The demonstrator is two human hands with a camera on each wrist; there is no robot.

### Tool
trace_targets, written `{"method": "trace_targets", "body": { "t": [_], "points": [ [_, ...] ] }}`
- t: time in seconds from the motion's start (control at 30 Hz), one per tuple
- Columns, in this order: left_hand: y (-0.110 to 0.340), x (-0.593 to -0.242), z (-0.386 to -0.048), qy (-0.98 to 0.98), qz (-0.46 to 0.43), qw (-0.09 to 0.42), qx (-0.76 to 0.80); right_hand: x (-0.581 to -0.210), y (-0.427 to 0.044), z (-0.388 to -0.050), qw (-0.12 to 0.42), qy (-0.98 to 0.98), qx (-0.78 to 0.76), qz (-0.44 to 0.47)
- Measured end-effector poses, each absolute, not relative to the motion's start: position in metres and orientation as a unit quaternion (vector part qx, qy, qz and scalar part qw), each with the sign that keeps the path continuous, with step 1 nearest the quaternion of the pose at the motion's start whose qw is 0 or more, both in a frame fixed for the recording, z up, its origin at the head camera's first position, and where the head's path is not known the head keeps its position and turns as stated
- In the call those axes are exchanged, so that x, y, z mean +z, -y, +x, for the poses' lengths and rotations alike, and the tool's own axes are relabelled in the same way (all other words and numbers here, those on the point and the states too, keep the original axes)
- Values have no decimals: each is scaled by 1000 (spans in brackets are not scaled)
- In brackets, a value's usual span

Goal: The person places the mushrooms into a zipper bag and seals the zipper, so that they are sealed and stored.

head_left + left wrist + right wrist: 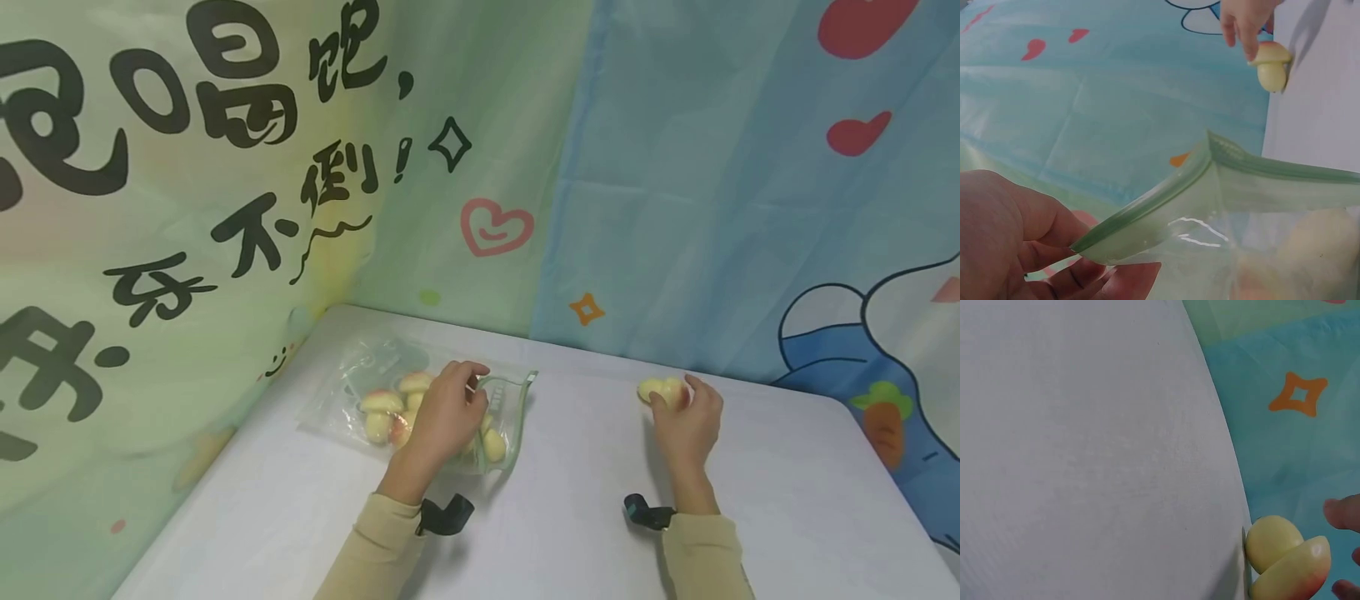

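A clear zip bag (327,407) with a green zip rim (519,425) lies on the left of the table, its mouth facing right. Inside are several toy mushrooms (382,402), pale yellow with reddish caps. My left hand (446,408) pinches the rim at the far side; the left wrist view has this hand (1004,231) holding the green edge (1147,203) up. Another toy mushroom (673,390) lies on its side near the table's back edge. Around it my right hand (686,429) is spread; in the right wrist view a gap separates its fingers (1344,512) from the mushroom (1294,569).
The white table (577,500) ends at the back against a printed cloth backdrop (660,208) with hearts and cartoon figures. Large dark lettering covers the left cloth (247,225). Black wrist-camera mounts (447,515) stick out at both sleeves.
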State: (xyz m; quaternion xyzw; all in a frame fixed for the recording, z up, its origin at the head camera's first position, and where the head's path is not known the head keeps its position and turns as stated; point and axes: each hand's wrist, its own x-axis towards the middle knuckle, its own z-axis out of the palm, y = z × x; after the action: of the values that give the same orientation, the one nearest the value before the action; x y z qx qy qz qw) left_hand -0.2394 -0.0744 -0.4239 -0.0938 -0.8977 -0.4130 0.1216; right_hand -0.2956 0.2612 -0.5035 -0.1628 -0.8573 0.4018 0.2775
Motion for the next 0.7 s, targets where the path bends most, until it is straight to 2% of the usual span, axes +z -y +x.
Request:
{"method": "trace_targets", "body": {
  "t": [0.2,0.5,0.7],
  "points": [
    [75,-422,-239,895,-100,125,-417,-511,-268,-301,227,866,405,-183],
    [76,-422,-238,893,-97,122,-421,-514,-270,-304,183,871,415,-191],
    [77,-423,-239,893,-100,121,-422,-513,-270,-307,178,876,406,-190]
  ]
}}
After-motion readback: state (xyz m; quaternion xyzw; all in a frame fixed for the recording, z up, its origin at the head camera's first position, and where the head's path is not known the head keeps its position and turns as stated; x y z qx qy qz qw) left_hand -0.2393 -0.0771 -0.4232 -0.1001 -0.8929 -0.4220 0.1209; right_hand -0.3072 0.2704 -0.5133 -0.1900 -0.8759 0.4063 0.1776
